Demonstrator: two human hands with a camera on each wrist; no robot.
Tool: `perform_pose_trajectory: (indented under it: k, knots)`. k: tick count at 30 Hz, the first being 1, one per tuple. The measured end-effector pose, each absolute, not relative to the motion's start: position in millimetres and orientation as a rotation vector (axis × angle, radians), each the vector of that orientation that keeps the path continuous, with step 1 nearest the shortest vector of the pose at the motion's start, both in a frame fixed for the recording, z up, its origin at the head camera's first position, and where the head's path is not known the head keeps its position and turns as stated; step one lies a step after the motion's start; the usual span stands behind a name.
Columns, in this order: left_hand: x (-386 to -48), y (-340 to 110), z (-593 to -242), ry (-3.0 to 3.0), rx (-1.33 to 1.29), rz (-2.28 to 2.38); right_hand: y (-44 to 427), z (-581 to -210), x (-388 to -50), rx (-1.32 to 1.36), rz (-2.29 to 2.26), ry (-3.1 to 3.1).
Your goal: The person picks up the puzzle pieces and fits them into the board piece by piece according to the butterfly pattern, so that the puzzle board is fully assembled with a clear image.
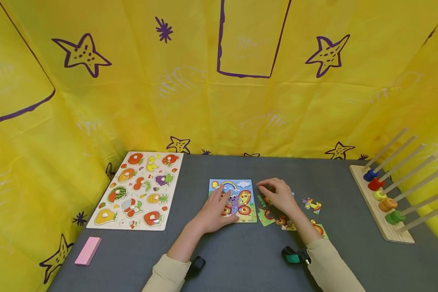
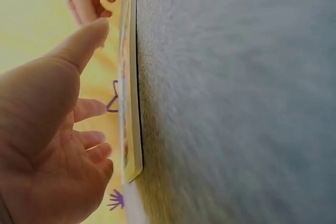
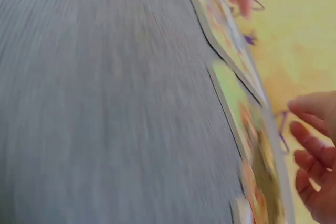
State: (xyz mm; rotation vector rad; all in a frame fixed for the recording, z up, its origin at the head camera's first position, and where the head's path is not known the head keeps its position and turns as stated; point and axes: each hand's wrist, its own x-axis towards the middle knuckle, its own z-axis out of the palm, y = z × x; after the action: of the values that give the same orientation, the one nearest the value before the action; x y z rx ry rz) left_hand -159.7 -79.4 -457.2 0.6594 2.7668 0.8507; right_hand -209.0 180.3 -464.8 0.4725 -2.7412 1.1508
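Note:
A butterfly puzzle board (image 1: 246, 197) with a rainbow and sun lies in the middle of the table. My left hand (image 1: 213, 213) is over its left side, fingers spread and extended. In the left wrist view, the thumb and fingers of the left hand (image 2: 58, 145) are apart with nothing between them. Loose butterfly puzzle pieces (image 1: 265, 217) lie right of the board, partly hidden under my right hand (image 1: 279, 196). Its fingers bend loosely above them. The right wrist view shows no piece in the right hand (image 3: 317, 156), which is beside a blurred puzzle piece (image 3: 236, 98).
A fruit peg puzzle (image 1: 136, 190) lies at the left, with a pink block (image 1: 88, 250) in front of it. At the right stands a wooden peg rack (image 1: 383, 215) with coloured rings and slanting rods. A yellow patterned cloth (image 1: 204, 101) hangs behind the grey table (image 1: 241, 259).

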Motion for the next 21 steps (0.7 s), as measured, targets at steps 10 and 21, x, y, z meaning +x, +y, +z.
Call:
perform_pose_trajectory:
  k: [10, 21]
  knots:
    - [-122, -106, -458, 2.692, 0.656, 0.911, 221, -473, -191, 0.652, 0.974, -2.816]
    - [-121, -112, -457, 2.641, 0.685, 0.894, 220, -474, -193, 0.597, 1.083, -2.813]
